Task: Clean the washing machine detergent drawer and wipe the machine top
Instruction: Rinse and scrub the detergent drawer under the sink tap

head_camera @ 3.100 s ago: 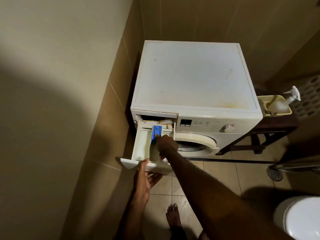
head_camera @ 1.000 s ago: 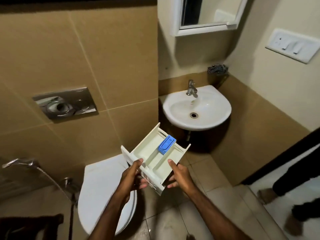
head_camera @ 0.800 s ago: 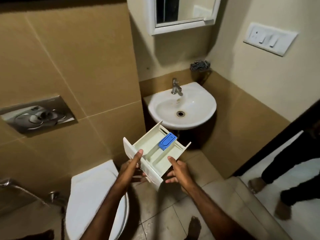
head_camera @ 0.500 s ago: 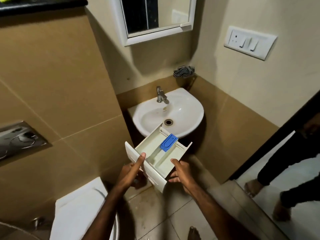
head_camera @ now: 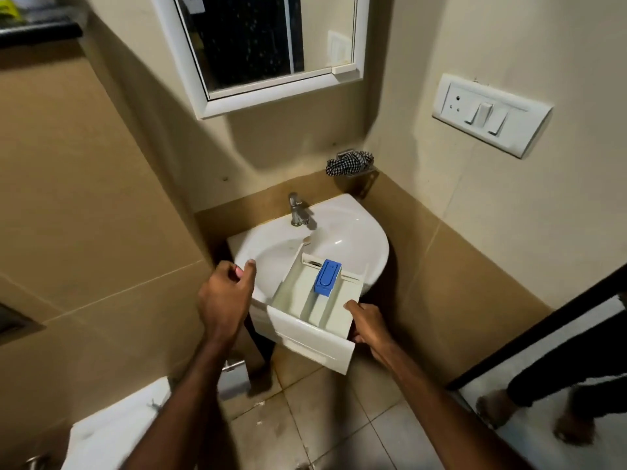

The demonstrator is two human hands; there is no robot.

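The white detergent drawer with its blue insert hangs over the front edge of the white corner sink, its back end over the basin. My right hand grips the drawer's front right corner. My left hand is off the drawer, hovering by the sink's left rim with loosely curled fingers and holding nothing. The tap stands at the back of the basin. The washing machine is out of view.
A mirror cabinet hangs above the sink, and a checked cloth sits on a wall bracket to its right. A switch plate is on the right wall. The toilet lid is lower left. Another person's legs stand by the doorway.
I pulled the drawer out of the machine, turned and carried it to the sink. My left hand has let go of it; only my right hand holds it now.
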